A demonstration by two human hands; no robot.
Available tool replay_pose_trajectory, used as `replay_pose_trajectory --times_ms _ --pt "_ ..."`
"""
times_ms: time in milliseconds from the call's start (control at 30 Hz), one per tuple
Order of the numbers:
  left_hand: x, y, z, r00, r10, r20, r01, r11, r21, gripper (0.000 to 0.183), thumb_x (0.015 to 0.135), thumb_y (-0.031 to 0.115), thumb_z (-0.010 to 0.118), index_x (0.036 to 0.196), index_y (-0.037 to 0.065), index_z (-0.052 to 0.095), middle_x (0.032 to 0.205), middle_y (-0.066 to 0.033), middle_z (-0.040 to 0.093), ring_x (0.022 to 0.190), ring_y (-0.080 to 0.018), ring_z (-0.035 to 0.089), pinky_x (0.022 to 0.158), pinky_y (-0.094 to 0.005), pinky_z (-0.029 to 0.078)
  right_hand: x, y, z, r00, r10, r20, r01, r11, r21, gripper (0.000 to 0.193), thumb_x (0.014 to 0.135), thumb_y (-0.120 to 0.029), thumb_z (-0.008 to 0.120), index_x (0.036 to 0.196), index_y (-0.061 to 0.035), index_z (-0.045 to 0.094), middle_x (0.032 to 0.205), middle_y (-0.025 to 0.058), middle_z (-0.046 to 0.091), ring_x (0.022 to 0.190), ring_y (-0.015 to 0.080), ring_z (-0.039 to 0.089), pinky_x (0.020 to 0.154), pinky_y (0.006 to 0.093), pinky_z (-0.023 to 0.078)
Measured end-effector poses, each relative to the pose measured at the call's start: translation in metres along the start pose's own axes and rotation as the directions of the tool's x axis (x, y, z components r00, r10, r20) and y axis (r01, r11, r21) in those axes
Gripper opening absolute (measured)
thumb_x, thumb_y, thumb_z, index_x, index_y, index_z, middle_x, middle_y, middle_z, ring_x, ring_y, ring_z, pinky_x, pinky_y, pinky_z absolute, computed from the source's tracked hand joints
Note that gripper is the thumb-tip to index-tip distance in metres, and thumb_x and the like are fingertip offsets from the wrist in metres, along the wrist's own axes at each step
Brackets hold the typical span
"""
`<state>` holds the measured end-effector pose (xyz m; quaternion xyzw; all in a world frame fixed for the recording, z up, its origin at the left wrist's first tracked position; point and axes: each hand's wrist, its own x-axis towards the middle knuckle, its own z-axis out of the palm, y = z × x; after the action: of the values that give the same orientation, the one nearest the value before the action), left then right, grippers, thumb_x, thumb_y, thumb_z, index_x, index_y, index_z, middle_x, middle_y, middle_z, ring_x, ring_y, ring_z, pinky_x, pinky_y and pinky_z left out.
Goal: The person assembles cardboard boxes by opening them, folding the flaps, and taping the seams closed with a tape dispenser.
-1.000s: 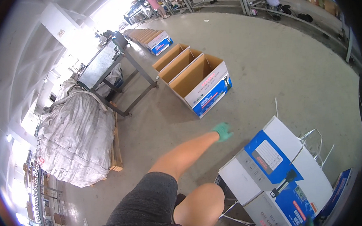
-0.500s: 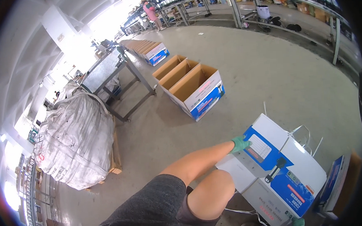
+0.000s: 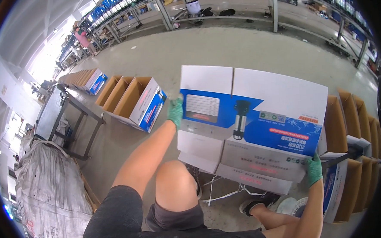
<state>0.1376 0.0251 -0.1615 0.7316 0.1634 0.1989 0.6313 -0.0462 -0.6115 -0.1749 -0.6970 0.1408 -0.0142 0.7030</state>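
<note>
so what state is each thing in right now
Flattened carton: folded flat, held at both ends
Left hand: gloved, closed on its left edge
Right hand: gloved, closed on its right edge
Three cartons at left: open-topped, standing on the floor
Far cartons: open-topped, lined up
Cartons at right: open, in rows
White sack: bulging, creased
Metal table: standing

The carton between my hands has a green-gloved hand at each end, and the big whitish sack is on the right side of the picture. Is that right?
Not quite: the whitish sack is on the left side, as the head view shows. The carton does have your green-gloved left hand and right hand at its ends.
</note>
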Motion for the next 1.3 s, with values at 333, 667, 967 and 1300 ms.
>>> replay_pose_trajectory --times_ms 333,667,967,1300 --pt "-0.009 0.147 -0.011 0.966 0.233 -0.112 -0.238 0.971 -0.031 0.049 0.092 0.039 0.071 0.125 0.009 0.052 0.108 -0.0019 0.052 0.101 -0.0144 0.047 0.094 -0.0314 0.042 -0.042 -0.118 -0.009 0.932 -0.343 0.119 0.303 0.915 0.265 0.045 0.089 -0.013 0.062 0.132 -0.0008 0.057 0.117 0.0074 0.066 0.104 0.0181 0.062 0.091 0.0311 0.05" --pt "-0.056 0.134 -0.029 0.91 0.414 -0.034 -0.414 0.91 0.001 0.072 0.094 0.037 0.068 0.15 0.01 0.031 0.136 -0.0151 0.04 0.126 -0.0251 0.04 0.111 -0.0387 0.033 -0.091 -0.259 0.07 0.931 -0.125 0.344 0.329 0.695 -0.639 0.019 0.089 -0.013 0.069 0.1 0.0014 0.075 0.085 0.0059 0.07 0.077 0.0132 0.061 0.075 0.0289 0.05" --pt "-0.071 0.15 -0.041 0.89 0.434 0.141 -0.43 0.901 -0.059 0.059 0.098 0.037 0.062 0.148 0.016 0.039 0.126 -0.0104 0.037 0.116 -0.0205 0.042 0.108 -0.0367 0.035 -0.051 -0.276 0.098 0.873 0.329 0.361 0.227 0.381 -0.896 0.032 0.095 -0.032 0.064 0.103 -0.0026 0.075 0.084 0.0083 0.072 0.076 0.0138 0.063 0.076 0.0304 0.052" --pt "-0.076 0.173 -0.022 0.821 0.554 0.137 -0.503 0.815 -0.288 0.049 0.099 0.026 0.055 0.145 0.015 0.041 0.128 -0.0085 0.048 0.121 -0.0183 0.042 0.109 -0.0328 0.032 -0.079 -0.297 0.133 0.975 0.058 0.215 0.212 0.054 -0.976 0.031 0.09 -0.025 0.068 0.108 0.0012 0.069 0.097 0.0287 0.069 0.087 0.0412 0.067 0.08 0.0429 0.053"
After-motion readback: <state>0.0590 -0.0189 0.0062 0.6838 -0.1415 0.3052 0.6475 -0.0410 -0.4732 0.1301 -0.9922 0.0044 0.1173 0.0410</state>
